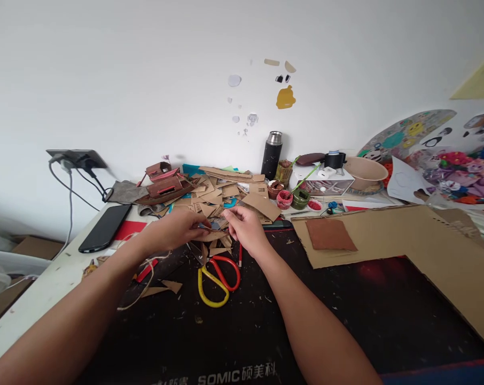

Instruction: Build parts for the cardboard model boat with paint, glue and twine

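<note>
My left hand [178,227] and my right hand [245,227] meet above a black desk mat [242,331], fingers pinched together. Between them they hold a small flat piece of cardboard [215,231]; its exact shape is hard to make out. Just below the hands lie scissors [218,275] with one red and one yellow handle, and a red pencil [240,254]. A heap of cardboard scraps [221,195] lies right behind the hands.
A large L-shaped cardboard sheet [418,240] with a brown square [330,234] lies at the right. A black phone [104,227] lies at the left near plugged cables. A black flask [272,155], paint pots [284,199] and a bowl [365,172] stand by the wall.
</note>
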A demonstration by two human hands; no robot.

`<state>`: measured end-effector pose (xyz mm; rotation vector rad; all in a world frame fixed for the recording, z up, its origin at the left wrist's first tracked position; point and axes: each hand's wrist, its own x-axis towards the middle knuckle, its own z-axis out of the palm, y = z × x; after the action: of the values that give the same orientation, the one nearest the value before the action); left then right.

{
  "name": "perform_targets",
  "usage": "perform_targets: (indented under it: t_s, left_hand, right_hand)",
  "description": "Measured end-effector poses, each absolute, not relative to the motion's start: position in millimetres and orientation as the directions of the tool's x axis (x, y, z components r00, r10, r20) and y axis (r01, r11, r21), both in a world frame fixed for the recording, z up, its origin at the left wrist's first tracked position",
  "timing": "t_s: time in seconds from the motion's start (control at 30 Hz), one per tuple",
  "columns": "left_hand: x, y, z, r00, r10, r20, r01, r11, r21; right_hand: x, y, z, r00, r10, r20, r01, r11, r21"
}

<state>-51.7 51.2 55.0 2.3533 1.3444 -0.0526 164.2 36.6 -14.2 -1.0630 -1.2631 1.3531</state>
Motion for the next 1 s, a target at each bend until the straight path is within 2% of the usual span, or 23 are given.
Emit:
perform_targets:
  t_s: [0.27, 0.5, 0.63, 0.73, 0.77, 0.9, 1.0]
  left_hand:
    - [-51.6, 52.2, 56.1, 0.519, 0.841, -0.153, 0.820, -0.439, 0.366]
    - [-59.6, 36.4, 57.1, 0.473, 0.873, -0.119, 0.795, -0.365, 0.485]
    - [-71.3, 15.5, 58.9, 0.461, 0.874, -0.155, 0.780, -0.316, 0.540]
    - [-73.9, -1.8, 58.3, 0.558, 0.791, -0.250, 0.733, -0.330, 0.594]
    - [-73.1, -6.8, 56.2, 0.548, 0.796, -0.258, 0.758, -0.342, 0.555]
    - [-67.0, -19.4, 39.1, 0.385, 0.906, -0.175, 0.918, -0.357, 0.170]
    - [-64.9, -20.5, 26.9, 0.306, 0.941, -0.143, 0.952, -0.306, 0.025]
  right_hand:
    - [164.2, 36.8, -15.9, -0.138, 0.990, 0.028, -0.058, 0.020, -0.998]
    - [163.9, 37.5, -14.9, -0.133, 0.990, 0.038, -0.036, 0.033, -0.999]
    - [164.3, 35.4, -12.6, -0.139, 0.989, 0.046, -0.018, 0.044, -0.999]
    - [163.7, 33.0, -10.7, -0.142, 0.989, 0.050, -0.014, 0.048, -0.999]
    - [163.4, 32.1, -10.1, -0.144, 0.988, 0.049, -0.011, 0.048, -0.999]
    - [162.4, 29.5, -8.2, -0.161, 0.986, 0.038, 0.002, 0.039, -0.999]
    - [162.1, 28.9, -8.7, -0.172, 0.984, 0.040, 0.012, 0.043, -0.999]
